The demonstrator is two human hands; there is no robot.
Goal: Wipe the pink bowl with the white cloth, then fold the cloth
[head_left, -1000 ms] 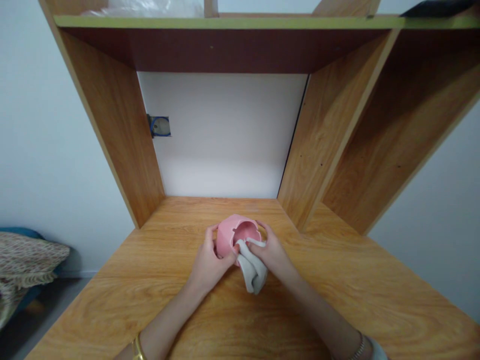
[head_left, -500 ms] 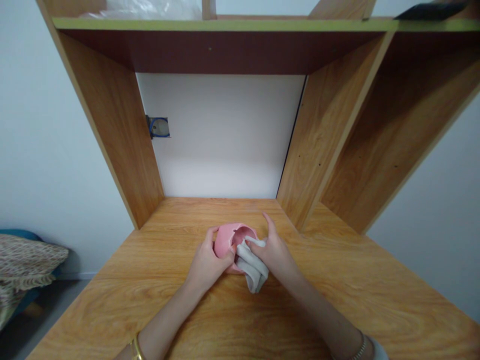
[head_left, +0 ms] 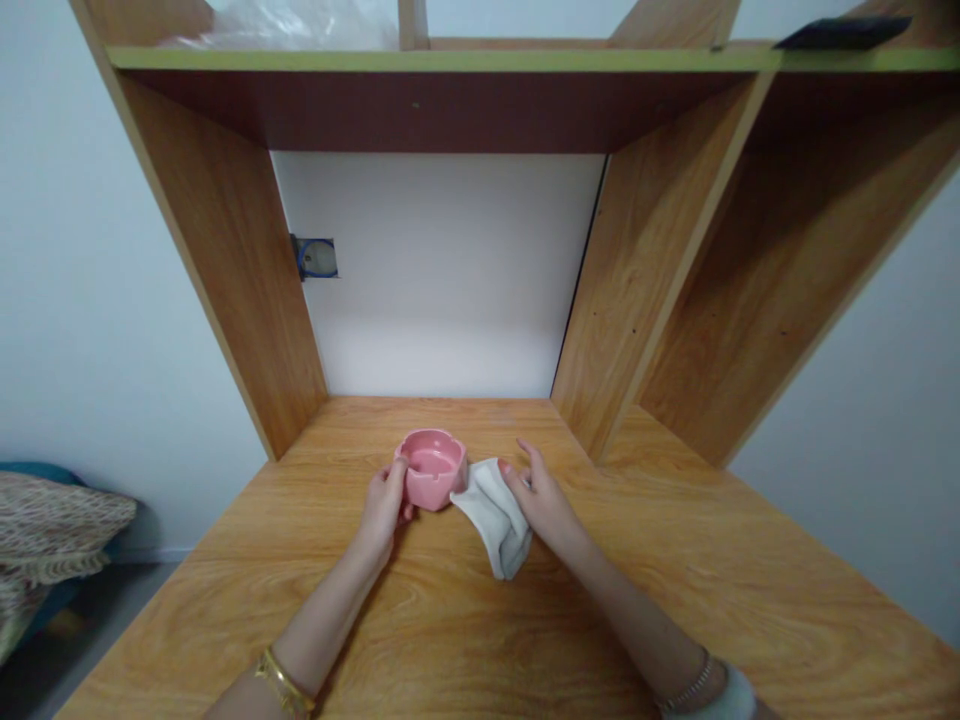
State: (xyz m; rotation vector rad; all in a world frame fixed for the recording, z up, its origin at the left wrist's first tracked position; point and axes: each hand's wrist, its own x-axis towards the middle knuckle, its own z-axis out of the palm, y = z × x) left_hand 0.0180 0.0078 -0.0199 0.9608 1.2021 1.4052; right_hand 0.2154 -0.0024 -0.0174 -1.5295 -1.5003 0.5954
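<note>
Pink and glossy, the small round ashtray-like dish with notched rim [head_left: 433, 480] looked hard, smooth and breakable, light enough for one hand, and best gripped across its thick wall; it sat upright on the wooden surface [head_left: 675, 580]. From the head view, the left hand [head_left: 384, 505] curled around its near-left side, while the right hand [head_left: 541, 500], fingers loosely spread, pressed the limp, crumpled grey cloth [head_left: 491, 515] just beside the dish.
</note>
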